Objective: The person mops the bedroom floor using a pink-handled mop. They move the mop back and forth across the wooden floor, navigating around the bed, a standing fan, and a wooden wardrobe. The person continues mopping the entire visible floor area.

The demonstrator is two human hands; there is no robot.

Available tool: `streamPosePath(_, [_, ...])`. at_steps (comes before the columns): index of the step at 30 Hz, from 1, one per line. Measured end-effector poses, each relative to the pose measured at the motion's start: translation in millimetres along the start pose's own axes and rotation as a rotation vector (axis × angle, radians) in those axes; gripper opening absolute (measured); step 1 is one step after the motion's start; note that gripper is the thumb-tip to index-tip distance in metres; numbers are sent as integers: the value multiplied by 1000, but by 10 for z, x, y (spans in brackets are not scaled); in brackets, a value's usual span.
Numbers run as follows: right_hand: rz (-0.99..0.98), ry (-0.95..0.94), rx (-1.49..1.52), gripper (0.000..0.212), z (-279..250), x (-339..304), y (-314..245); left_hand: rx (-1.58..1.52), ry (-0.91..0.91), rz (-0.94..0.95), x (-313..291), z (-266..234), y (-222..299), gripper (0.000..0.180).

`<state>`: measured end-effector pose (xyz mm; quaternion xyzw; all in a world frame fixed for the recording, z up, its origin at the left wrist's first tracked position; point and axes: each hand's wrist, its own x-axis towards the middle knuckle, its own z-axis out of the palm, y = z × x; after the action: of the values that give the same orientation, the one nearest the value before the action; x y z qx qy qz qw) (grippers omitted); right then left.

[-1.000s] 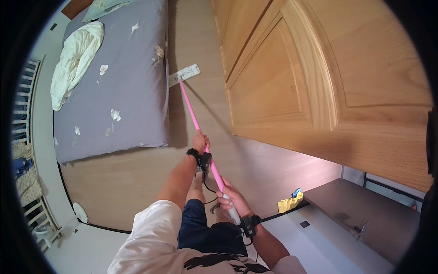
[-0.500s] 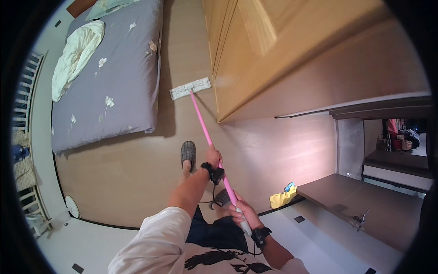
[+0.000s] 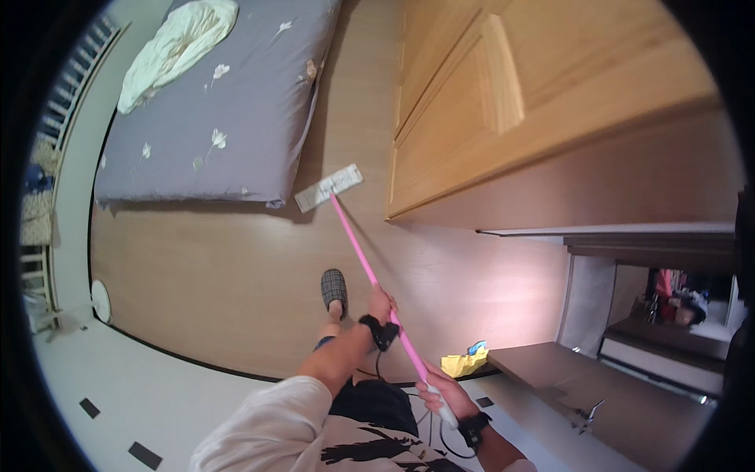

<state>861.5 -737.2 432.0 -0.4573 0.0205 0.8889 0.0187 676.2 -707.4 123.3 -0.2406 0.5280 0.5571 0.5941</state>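
A flat mop with a long pink handle runs from my hands out to its flat white mop head. The head lies on the floor, slanted, between the near corner of the bed and the wooden wardrobe. My left hand is closed around the middle of the handle. Lower down, my right hand grips the handle near its white end. A black strap with a cable sits on each wrist.
My foot in a checked slipper stands left of the handle. To the right, a yellow bag lies beside a grey-brown door with a metal handle. A white round object rests by the left wall.
The mop head has come back toward me along the bed, now near its corner, and is slanted more. The view has shifted, and both hands still hold the handle.
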Motion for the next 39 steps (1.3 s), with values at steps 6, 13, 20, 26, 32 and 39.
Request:
streamPosePath(6, [7, -88, -46, 57, 471, 914, -547, -74, 92, 43, 702, 9, 1044, 57])
streamPosePath(13, [101, -27, -265, 62, 440, 557, -649, -178, 135, 24, 374, 49, 698, 57])
streamPosePath(20, [285, 54, -526, 71, 138, -110, -717, -446, 183, -12, -262, -46, -175, 55])
streamPosePath(26, [403, 19, -566, 65, 508, 297, -773, -554, 239, 173, -151, -511, 77, 63])
streamPosePath(32, [448, -16, -653, 64, 1560, 1415, -550, -644, 259, 230, 328, -1492, 1238, 60])
streamPosePath(39, [489, -37, -736, 63, 3109, 3191, 50, -726, 378, 319, 814, -3025, 3175, 60])
